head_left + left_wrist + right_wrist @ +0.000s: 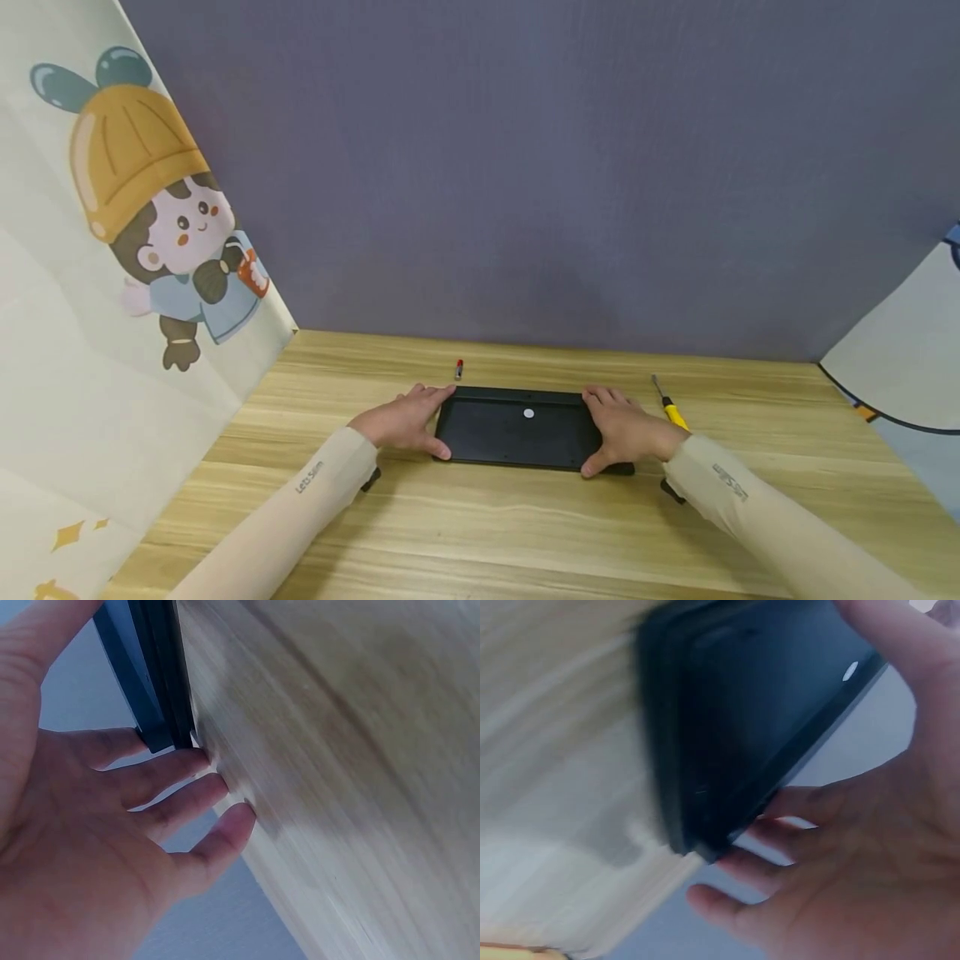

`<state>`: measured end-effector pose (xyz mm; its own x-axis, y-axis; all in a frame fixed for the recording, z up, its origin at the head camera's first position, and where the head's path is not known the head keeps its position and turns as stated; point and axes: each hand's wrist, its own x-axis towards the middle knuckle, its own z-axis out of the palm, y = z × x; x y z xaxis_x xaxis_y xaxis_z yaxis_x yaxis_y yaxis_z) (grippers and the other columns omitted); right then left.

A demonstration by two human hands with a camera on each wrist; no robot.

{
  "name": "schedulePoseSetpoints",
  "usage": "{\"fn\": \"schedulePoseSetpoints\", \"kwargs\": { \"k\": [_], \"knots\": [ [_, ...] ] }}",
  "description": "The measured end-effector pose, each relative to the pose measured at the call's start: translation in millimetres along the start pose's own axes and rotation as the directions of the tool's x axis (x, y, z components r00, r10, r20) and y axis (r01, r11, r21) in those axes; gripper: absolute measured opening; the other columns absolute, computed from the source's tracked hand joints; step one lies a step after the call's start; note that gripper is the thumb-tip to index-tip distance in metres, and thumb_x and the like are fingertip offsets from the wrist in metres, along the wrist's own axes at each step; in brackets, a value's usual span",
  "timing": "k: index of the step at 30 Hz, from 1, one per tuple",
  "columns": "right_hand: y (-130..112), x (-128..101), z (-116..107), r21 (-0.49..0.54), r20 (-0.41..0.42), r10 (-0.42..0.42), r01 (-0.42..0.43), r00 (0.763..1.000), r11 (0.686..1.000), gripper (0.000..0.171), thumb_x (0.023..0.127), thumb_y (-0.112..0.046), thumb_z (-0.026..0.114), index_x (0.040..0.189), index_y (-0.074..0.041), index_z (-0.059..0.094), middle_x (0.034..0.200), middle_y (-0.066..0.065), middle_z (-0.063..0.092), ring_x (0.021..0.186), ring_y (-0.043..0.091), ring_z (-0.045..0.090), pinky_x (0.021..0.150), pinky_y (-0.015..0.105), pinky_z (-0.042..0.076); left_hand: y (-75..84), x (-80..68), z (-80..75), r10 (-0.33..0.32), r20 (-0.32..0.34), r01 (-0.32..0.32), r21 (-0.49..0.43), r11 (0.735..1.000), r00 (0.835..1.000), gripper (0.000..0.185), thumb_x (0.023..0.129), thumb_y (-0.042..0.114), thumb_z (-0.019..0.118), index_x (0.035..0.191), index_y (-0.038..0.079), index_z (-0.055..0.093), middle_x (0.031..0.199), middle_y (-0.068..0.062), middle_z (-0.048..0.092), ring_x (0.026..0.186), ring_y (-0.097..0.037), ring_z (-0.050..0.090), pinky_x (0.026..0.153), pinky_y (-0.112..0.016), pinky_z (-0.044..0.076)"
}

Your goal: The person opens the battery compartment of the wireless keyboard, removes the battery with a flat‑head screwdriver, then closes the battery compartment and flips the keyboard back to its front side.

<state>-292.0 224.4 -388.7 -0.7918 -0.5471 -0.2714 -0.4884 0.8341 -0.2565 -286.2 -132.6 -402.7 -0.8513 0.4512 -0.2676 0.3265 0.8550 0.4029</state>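
Note:
A flat black rectangular panel (pixel 517 433) with a small white dot (pixel 528 413) lies on the wooden table (pixel 480 533), underside up. My left hand (pixel 420 421) grips its left end, thumb at the near edge and fingers at the far edge. My right hand (pixel 618 429) grips the right end the same way. In the left wrist view the fingers (pixel 187 795) touch the wood beside the panel's edge (pixel 154 675). In the right wrist view the panel (pixel 750 712) sits between thumb and fingers (pixel 780 862).
A yellow-handled screwdriver (pixel 670 406) lies just right of my right hand. A small red-tipped cylinder (pixel 459 367) lies behind the panel's left corner. A cartoon-printed sheet (pixel 112 250) walls the left, a grey backdrop (pixel 525 167) the rear, another sheet (pixel 907 367) the right.

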Motion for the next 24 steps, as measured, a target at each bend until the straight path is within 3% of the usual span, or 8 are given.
{"fn": "schedulePoseSetpoints", "kwargs": {
  "k": [8, 14, 24],
  "knots": [
    [-6, 21, -8, -0.037, 0.055, 0.016, -0.014, 0.998, 0.999, 0.119, 0.067, -0.051, 0.09, 0.15, 0.009, 0.029, 0.155, 0.029, 0.025, 0.142, 0.048, 0.024, 0.11, 0.066, 0.022, -2.1, 8.2, 1.2, -0.01, -0.01, 0.01, -0.017, 1.0, 1.0, 0.107, 0.078, 0.046, 0.083, 0.16, 0.013, 0.022, 0.159, -0.011, 0.033, 0.148, -0.037, 0.021, 0.115, -0.06, 0.023],
    [-10, 28, -6, -0.009, 0.037, -0.002, 0.003, 0.999, 1.0, 0.119, 0.066, -0.048, 0.092, 0.154, 0.001, 0.028, 0.156, 0.024, 0.027, 0.143, 0.046, 0.024, 0.111, 0.067, 0.022, -0.4, 9.5, 1.2, -0.025, -0.002, 0.025, -0.024, 0.999, 1.0, 0.107, 0.078, 0.046, 0.083, 0.16, 0.015, 0.022, 0.16, -0.009, 0.032, 0.149, -0.037, 0.019, 0.116, -0.06, 0.022],
    [-25, 43, -6, 0.005, 0.043, -0.062, 0.061, 0.997, 0.998, 0.116, 0.067, -0.046, 0.092, 0.155, -0.004, 0.029, 0.155, 0.02, 0.03, 0.143, 0.042, 0.025, 0.113, 0.063, 0.022, 0.6, 9.9, 1.9, -0.036, -0.003, 0.036, -0.032, 0.999, 0.999, 0.106, 0.079, 0.046, 0.083, 0.16, 0.016, 0.021, 0.161, -0.009, 0.03, 0.15, -0.038, 0.017, 0.116, -0.059, 0.021]
  ]
}}
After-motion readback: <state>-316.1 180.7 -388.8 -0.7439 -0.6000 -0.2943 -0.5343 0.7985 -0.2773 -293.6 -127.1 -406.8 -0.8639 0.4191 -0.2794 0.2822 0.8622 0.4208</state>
